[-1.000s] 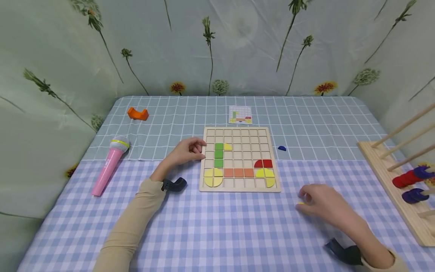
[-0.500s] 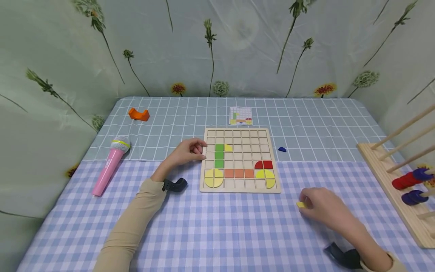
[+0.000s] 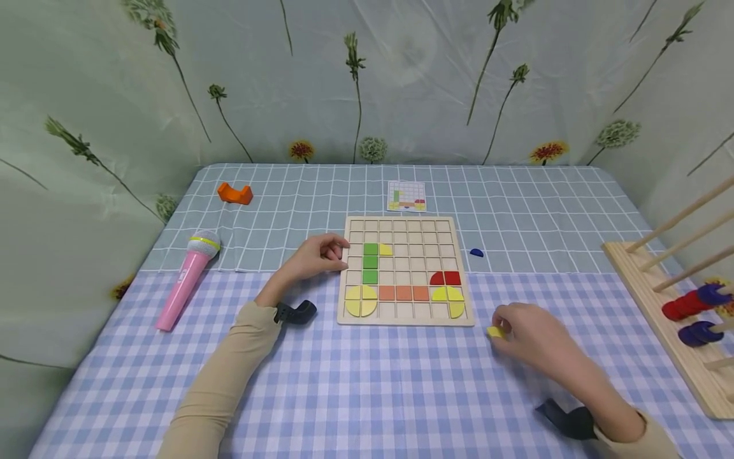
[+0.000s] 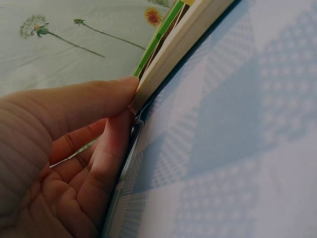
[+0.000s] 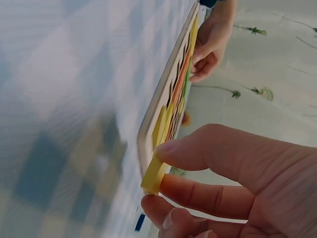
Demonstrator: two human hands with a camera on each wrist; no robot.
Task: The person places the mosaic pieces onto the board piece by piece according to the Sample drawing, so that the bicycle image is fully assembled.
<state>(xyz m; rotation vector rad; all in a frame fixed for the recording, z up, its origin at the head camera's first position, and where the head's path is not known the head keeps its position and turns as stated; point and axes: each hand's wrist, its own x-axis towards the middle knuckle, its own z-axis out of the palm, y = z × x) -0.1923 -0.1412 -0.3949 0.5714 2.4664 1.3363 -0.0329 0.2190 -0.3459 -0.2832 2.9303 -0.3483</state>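
Note:
A wooden grid board [image 3: 410, 310] lies on the table with green squares [image 3: 370, 262], orange squares [image 3: 404, 293], red pieces [image 3: 452, 278] and yellow curved pieces [image 3: 360, 301] in its cells. My left hand [image 3: 315, 257] holds the board's left edge; in the left wrist view the thumb [image 4: 116, 94] lies over that edge and a finger against its side. Right of the board's near corner, my right hand [image 3: 533, 338] pinches a small yellow piece [image 5: 154, 174] between thumb and fingers, above the cloth. Its full shape is partly hidden.
A blue half-round piece [image 3: 476, 253] lies right of the board. Behind the board is a small pattern card [image 3: 406, 196]. A pink toy microphone [image 3: 186, 280] and an orange cradle-shaped block [image 3: 235, 193] lie at left. A wooden rack with beads [image 3: 648, 306] stands at right.
My right hand has moved left and slightly away from me, toward the board, carrying the yellow piece. The left hand has stayed at the board's edge.

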